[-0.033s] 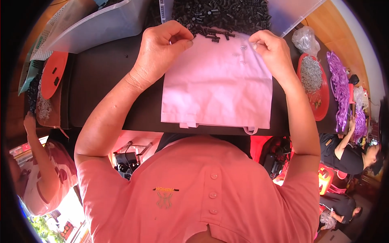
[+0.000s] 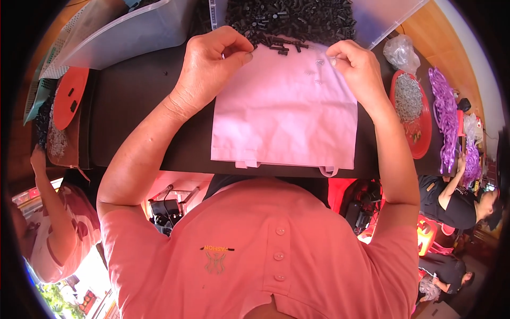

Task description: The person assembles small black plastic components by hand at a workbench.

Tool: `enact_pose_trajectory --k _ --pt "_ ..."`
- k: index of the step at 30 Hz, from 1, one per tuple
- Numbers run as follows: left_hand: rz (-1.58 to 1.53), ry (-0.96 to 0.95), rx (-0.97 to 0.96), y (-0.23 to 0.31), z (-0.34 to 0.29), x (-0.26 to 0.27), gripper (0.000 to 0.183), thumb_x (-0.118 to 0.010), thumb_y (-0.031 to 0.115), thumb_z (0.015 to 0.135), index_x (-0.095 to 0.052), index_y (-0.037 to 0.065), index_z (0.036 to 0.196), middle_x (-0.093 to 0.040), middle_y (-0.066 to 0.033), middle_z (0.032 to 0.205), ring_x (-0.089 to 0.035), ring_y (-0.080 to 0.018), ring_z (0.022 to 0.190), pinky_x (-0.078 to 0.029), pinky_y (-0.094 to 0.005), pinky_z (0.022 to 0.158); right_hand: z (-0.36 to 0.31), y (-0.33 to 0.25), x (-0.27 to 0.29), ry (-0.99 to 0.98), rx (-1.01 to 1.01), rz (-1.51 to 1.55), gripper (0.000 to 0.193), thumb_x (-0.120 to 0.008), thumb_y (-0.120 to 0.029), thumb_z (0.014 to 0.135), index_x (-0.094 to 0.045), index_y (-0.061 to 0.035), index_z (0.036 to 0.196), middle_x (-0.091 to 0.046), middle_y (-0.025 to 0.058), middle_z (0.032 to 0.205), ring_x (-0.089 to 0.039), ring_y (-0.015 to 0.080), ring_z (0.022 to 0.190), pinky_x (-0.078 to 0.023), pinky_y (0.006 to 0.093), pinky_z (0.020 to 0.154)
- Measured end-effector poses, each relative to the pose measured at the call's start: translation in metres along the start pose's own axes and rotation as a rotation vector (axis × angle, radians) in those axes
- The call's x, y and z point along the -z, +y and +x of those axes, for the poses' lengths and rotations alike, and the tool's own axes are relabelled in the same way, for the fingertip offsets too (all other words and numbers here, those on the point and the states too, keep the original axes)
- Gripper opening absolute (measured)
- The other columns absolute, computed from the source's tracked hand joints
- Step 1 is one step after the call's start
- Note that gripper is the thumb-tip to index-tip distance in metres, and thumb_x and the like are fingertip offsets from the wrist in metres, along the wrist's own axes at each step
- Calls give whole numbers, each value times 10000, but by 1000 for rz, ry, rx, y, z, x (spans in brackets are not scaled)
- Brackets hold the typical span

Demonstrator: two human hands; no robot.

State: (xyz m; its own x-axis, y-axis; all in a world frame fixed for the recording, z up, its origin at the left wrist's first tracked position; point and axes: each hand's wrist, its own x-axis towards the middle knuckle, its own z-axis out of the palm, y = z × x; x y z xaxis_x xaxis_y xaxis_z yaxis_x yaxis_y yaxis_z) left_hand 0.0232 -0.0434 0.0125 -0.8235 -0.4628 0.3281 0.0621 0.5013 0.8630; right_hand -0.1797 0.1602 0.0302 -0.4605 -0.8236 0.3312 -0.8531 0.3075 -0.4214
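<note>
1. While pinching narrow with the left hand (image 2: 210, 58), pinching narrow with the right hand (image 2: 357, 63) too; cannot tell from this view about any small part inside either pinch.
2. Between both sets of fingers, nearer the left: loose black pieces (image 2: 283, 52), lying on pale pink cloth (image 2: 284, 117) spread over the dark tabletop (image 2: 138, 101).
3. Just beyond the fingers: large black heap (image 2: 297, 21), backed by clear bin (image 2: 390, 16).
4. Just inside the right fingers, slightly toward the body: few silvery parts (image 2: 319, 63) on the same cloth, apart from one another.
5. Right of the right fingers: red tray (image 2: 422, 143) carrying silvery heap (image 2: 408, 98). Well left of the left fingers: red plate (image 2: 64, 119) with dark bits.
6. Progress, judging by supplies: only a few of each kind laid out, bulk of both left in heaps. Cannot confirm any black-to-silvery joining, nor count finished ones.
</note>
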Motion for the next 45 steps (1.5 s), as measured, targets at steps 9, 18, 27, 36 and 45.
enact_pose_trajectory --k 9,18,27,36,45 --pt "53 -5 -130 -13 0 -3 97 -684 16 765 -659 -6 856 -645 -48 754 -580 -110 651 -481 -252 623 -19 -20 1 -102 70 60 96 -607 -13 769 -636 -56 850 -645 63 842 -652 247 759 -504 340 681" --pt "55 -21 -72 -14 -1 -4 95 -691 28 776 -664 1 862 -657 -44 764 -584 -95 655 -487 -241 630 -46 -20 -19 51 336 -126 79 -676 -62 723 -623 -83 777 -593 52 820 -606 254 804 -495 367 689" --pt "46 -107 -67 11 -7 -7 82 -676 35 824 -662 -8 892 -617 3 778 -532 -54 700 -456 -212 659 -50 -25 -17 97 402 -277 83 -613 -50 747 -571 -60 818 -564 76 839 -569 287 795 -456 377 733" --pt "-477 -431 563 58 -13 -30 200 -600 193 932 -639 -3 912 -646 -56 758 -573 -101 578 -416 -226 467 -32 -66 -4 103 482 -60 99 -605 -44 769 -546 -63 846 -558 77 832 -565 284 781 -443 386 705" --pt "-772 -427 729 46 -13 -31 172 -586 157 934 -618 -10 961 -623 -77 781 -561 -123 571 -389 -231 431 -31 -60 -9 27 351 274 108 -650 -21 786 -561 -43 843 -578 86 795 -588 290 721 -466 373 638"
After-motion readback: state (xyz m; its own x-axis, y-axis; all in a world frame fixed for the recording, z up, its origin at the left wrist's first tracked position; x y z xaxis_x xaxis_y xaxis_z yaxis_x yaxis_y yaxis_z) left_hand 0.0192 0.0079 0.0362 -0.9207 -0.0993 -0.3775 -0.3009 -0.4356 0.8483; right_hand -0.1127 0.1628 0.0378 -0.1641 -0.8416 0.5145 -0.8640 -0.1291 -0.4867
